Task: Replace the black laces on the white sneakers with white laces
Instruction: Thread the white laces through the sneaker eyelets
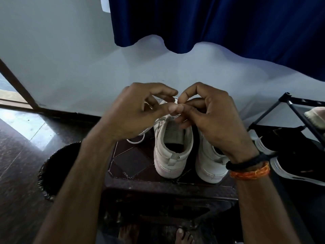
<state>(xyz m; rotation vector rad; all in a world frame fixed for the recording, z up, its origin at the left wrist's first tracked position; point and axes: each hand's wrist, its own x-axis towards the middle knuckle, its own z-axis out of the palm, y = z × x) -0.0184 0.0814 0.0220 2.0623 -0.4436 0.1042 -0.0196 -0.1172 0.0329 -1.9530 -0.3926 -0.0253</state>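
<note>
On a dark brown worktop [133,184] with a diamond-patterned top, two white sneakers stood side by side, heels toward the camera: the left sneaker [171,147] in plain sight, the right sneaker [210,162] just beside it and partly hidden under the person's right wrist. Both hands were raised together above the front of the left sneaker. The left hand [139,111] had its thumb and forefinger curled and pinching a white lace [159,101], a loop of which showed between its fingers. The right hand [209,111] had its fingers bent inward, its fingertips meeting the left thumb at the same lace and pinching it there. A slack stretch of that lace hung down off the left sneaker's side and lay in a curve on the worktop near the left wrist. The right wrist wore a black band [246,161] and an orange thread band [249,172] touching each other. Left of the worktop sat a round dark bin [52,166] on a glossy dark floor [19,155]. At the right, a black sneaker with a white sole [299,166] lay beside a black rack [299,110]. A pale wall [70,59] rose behind, with a deep blue curtain [219,23] hanging over its upper part.
</note>
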